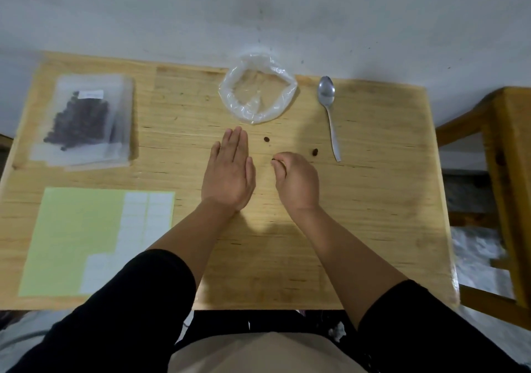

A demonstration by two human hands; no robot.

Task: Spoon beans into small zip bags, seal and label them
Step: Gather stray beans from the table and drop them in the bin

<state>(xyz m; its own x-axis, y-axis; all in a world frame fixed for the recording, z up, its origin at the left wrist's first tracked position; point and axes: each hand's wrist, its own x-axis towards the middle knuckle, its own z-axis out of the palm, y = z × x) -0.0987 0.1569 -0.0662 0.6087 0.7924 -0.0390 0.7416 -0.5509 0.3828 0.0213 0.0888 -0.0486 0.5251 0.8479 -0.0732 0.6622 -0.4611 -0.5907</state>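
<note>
At frame centre, the right hand (296, 180) pinches a small dark bean (273, 159); the left hand (230, 171) lies flat, fingers straight, on the pale wooden counter (373, 200). Two loose beans (267, 139) lie just above, nearer the right hand.

Plain home room, small wooden table (373, 200) against a bare white wall (143, 13); wooden chair (505, 171) beside it
</note>
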